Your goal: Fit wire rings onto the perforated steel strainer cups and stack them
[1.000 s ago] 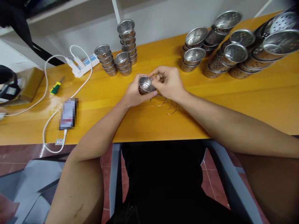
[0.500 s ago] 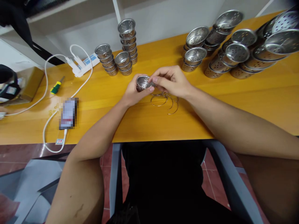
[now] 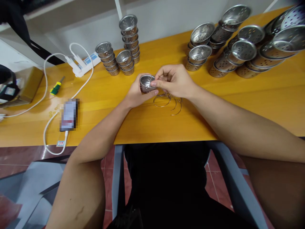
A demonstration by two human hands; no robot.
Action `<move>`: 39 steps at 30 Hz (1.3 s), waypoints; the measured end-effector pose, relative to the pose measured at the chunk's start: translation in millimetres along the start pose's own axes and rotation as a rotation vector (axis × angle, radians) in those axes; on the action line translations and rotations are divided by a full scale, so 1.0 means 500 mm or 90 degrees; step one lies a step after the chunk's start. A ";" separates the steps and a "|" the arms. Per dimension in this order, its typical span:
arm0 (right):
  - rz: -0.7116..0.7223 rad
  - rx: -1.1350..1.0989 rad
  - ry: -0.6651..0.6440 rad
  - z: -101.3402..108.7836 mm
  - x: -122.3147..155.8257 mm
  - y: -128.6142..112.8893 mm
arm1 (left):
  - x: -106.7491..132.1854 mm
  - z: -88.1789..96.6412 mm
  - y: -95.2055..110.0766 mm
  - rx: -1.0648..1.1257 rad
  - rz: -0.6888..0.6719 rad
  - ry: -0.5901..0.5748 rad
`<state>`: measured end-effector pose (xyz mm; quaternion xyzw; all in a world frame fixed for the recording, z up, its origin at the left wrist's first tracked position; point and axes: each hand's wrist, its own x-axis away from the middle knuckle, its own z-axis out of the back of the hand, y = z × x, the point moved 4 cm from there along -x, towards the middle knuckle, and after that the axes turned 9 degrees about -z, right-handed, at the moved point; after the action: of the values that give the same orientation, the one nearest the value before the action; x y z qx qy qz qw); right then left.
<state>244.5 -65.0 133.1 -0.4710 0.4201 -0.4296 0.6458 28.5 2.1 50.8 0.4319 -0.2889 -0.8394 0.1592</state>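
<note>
My left hand [image 3: 133, 94] is closed round a small perforated steel cup [image 3: 146, 83], held just above the yellow table [image 3: 238, 105] with its mouth facing up. My right hand [image 3: 175, 81] pinches at the cup's right rim with thumb and forefinger; what sits in the pinch is too small to make out. Several thin wire rings [image 3: 168, 102] lie on the table just under and in front of my right hand.
Stacks of the same small cups [image 3: 124, 47] stand at the back centre-left. A big heap of perforated steel cups [image 3: 240, 44] fills the back right. On the left lie a phone [image 3: 69, 115] on a white cable, a power strip [image 3: 83, 65], a screwdriver [image 3: 56, 87] and a brown box [image 3: 30, 84].
The cup has tipped from facing me to mouth-up and dropped slightly. My right hand's pinch has moved onto the cup's rim. The wire rings show more clearly under the hand.
</note>
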 end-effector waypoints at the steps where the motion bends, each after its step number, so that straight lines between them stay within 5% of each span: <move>1: 0.003 0.004 0.003 0.000 -0.001 0.001 | 0.000 0.000 0.001 0.003 -0.002 -0.001; 26: 0.017 0.032 0.024 0.005 0.000 0.009 | -0.003 0.001 0.009 -0.016 -0.011 0.009; 31: 0.080 0.088 0.129 0.021 0.005 0.010 | -0.004 0.008 -0.008 -0.047 -0.011 0.038; 39: 0.230 0.196 0.140 0.024 0.013 0.008 | -0.005 0.014 -0.038 -0.052 -0.059 0.070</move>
<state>258.1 -67.4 130.8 -0.2353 0.4948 -0.4146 0.7266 23.9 20.5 43.9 0.4836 -0.2250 -0.8320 0.1530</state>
